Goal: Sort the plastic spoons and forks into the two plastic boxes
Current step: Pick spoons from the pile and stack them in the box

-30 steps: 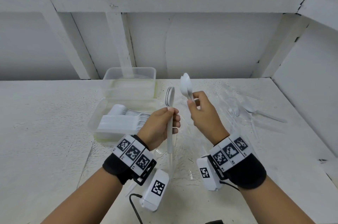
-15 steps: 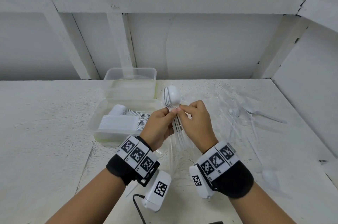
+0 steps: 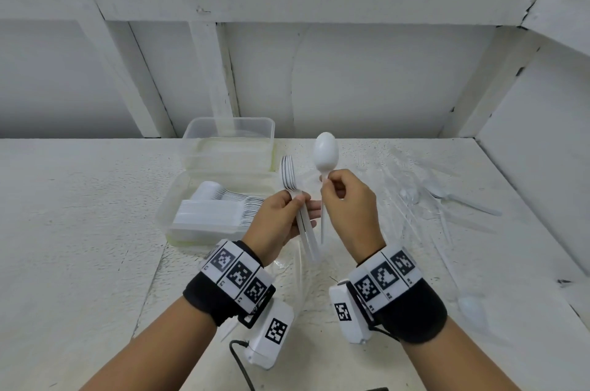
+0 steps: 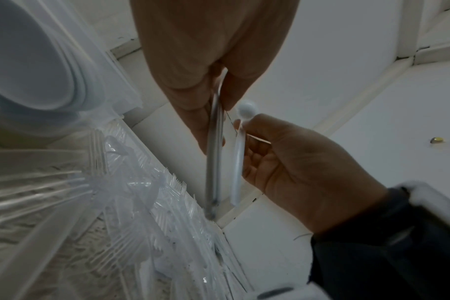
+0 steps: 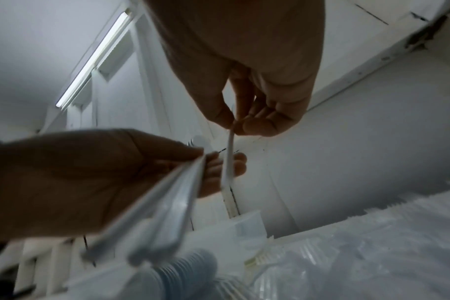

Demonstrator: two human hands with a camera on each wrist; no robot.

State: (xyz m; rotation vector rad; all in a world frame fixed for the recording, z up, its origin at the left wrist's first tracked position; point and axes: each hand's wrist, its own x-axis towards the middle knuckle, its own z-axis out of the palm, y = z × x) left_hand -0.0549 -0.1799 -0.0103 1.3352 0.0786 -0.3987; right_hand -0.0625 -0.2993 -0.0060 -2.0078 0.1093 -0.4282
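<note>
Two hands are raised over the desk (image 3: 79, 231). Left hand (image 3: 281, 221) grips a nested stack of forks (image 3: 289, 176), count indeterminate, tines up. Right hand (image 3: 348, 208) pinches one spoon (image 3: 325, 153) by its neck, bowl up, apart from the forks. Loose clear cutlery (image 3: 447, 196) lies right, hard to count. Two boxes beyond: near box (image 3: 169, 215) holds stacked spoons; far box (image 3: 228, 141) contents unclear.

White spoon (image 3: 325, 154) upright, bowl up, beside stacked forks (image 3: 289, 178), tines up. Near box (image 3: 166, 215) holds nested spoons; far box (image 3: 228, 143) behind it at the desk's back edge. Clear cutlery (image 3: 447, 196) loose toward right edge.
</note>
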